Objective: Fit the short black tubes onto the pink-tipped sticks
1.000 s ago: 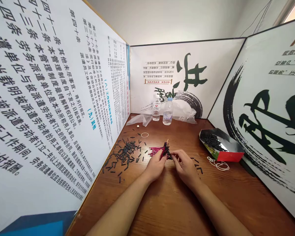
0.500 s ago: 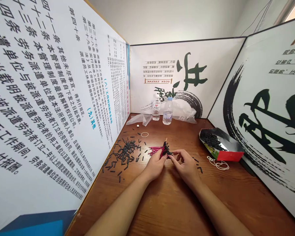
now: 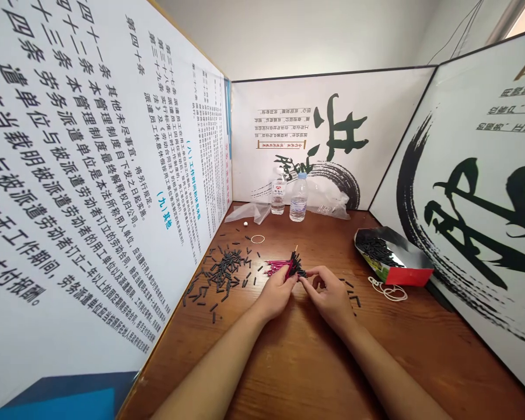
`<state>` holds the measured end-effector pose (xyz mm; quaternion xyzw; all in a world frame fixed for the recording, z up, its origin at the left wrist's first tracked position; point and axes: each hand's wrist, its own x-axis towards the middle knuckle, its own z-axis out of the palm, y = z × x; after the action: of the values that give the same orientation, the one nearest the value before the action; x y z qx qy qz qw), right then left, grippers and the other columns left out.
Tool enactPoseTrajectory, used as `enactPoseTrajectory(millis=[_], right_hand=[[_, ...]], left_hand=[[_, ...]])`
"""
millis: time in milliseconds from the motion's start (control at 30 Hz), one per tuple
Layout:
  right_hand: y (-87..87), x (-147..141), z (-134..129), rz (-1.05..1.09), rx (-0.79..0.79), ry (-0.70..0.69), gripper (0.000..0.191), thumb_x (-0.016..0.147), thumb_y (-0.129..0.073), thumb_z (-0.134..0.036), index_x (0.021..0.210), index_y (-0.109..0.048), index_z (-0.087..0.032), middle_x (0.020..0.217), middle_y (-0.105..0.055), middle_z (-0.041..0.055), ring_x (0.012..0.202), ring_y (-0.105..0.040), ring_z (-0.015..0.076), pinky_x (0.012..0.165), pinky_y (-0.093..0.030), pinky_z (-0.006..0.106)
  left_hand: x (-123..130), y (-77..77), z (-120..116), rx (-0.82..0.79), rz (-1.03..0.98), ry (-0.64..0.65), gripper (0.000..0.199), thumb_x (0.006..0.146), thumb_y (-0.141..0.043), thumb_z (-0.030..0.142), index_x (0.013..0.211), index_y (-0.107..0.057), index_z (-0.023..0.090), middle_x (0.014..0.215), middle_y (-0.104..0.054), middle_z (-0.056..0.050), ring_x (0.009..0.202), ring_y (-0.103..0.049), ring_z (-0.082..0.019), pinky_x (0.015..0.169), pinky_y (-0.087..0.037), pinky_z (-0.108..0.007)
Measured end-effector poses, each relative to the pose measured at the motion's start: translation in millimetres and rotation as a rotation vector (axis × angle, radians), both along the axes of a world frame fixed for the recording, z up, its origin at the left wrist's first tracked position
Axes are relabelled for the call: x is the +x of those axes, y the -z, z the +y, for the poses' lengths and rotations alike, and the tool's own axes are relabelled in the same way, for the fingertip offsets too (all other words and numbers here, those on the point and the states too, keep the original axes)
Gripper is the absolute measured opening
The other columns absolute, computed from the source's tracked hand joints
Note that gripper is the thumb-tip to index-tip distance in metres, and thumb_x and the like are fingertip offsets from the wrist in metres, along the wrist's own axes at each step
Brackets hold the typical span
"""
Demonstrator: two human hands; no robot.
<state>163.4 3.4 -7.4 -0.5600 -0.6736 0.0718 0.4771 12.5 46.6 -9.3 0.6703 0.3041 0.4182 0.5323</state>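
My left hand (image 3: 276,293) is closed around a bundle of thin pink sticks (image 3: 273,267) whose black-sleeved ends (image 3: 294,266) fan out to the right. One pale stick tip rises above the rest. Close against those ends is my right hand (image 3: 327,294), its thumb and forefinger pinched at the lower black ends. Whether a small black piece is between these fingertips is too fine to see. To the left lies a loose heap of short black tubes (image 3: 225,268). A few more black tubes (image 3: 355,301) lie to the right of my right hand.
An open foil-lined box (image 3: 409,274) of black tubes stands at the right, with white rubber bands (image 3: 394,293) before it. Two bottles (image 3: 298,201) and clear plastic bags (image 3: 249,213) sit at the back. Printed panels (image 3: 266,93) wall in the wooden table (image 3: 289,361).
My right fingertips have moved slightly left, closer to the black ends of the bundle. The left hand keeps its hold, and the view has shifted a little.
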Motion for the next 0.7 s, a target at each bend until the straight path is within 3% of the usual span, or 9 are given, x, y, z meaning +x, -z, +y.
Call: enactPoseTrajectory(millis=[133,333,467,567,700], right_hand=[[-0.3,-2,0,0.008,-0.017,-0.004,0.017,0.086,-0.059,-0.035,0.086,-0.059,-0.019,0.068,-0.055,-0.0013,0.056,-0.049,0.0126,0.057,-0.040,0.025],[0.8,2,4,-0.007,0.013,0.008,0.019,0.087,-0.056,-0.033,0.099,-0.058,-0.018,0.084,-0.060,0.0026,0.066,-0.053,0.0144,0.065,-0.043,0.028],[-2.9,14,2,-0.147,0.051,0.152,0.012,0.087,-0.050,-0.027,0.091,-0.058,-0.019,0.086,-0.062,0.0046,0.081,-0.055,0.0198,0.077,-0.041,0.033],[-4.1,19,1,-0.214,0.043,0.218,0.010,0.085,-0.050,-0.023,0.088,-0.058,-0.019,0.088,-0.063,0.0057,0.086,-0.054,0.0224,0.080,-0.039,0.036],[-2.8,14,0,-0.225,0.043,0.168,0.011,0.085,-0.049,-0.021,0.090,-0.059,-0.019,0.090,-0.063,0.0059,0.088,-0.054,0.0225,0.080,-0.038,0.037]], left_hand=[[1,0.7,0,-0.012,-0.005,-0.009,0.029,0.091,-0.048,0.030,0.111,-0.060,0.012,0.109,-0.063,-0.010,0.103,-0.054,-0.021,0.095,-0.041,-0.034],[1,-3.2,1,-0.072,-0.079,-0.013,0.026,0.089,-0.051,0.029,0.108,-0.059,0.013,0.107,-0.062,-0.009,0.103,-0.054,-0.020,0.095,-0.039,-0.032],[2,-4.2,0,-0.184,-0.099,-0.051,0.024,0.084,-0.054,0.032,0.099,-0.059,0.013,0.078,-0.057,-0.002,0.076,-0.053,-0.013,0.073,-0.041,-0.024],[1,-4.9,0,-0.280,-0.098,-0.050,0.021,0.081,-0.053,0.034,0.088,-0.054,0.014,0.061,-0.041,0.005,0.053,-0.035,-0.008,0.053,-0.029,-0.020],[1,-8.1,-1,-0.310,-0.068,-0.027,0.019,0.079,-0.047,0.034,0.079,-0.050,0.016,0.056,-0.032,0.007,0.048,-0.025,-0.007,0.049,-0.020,-0.021]])
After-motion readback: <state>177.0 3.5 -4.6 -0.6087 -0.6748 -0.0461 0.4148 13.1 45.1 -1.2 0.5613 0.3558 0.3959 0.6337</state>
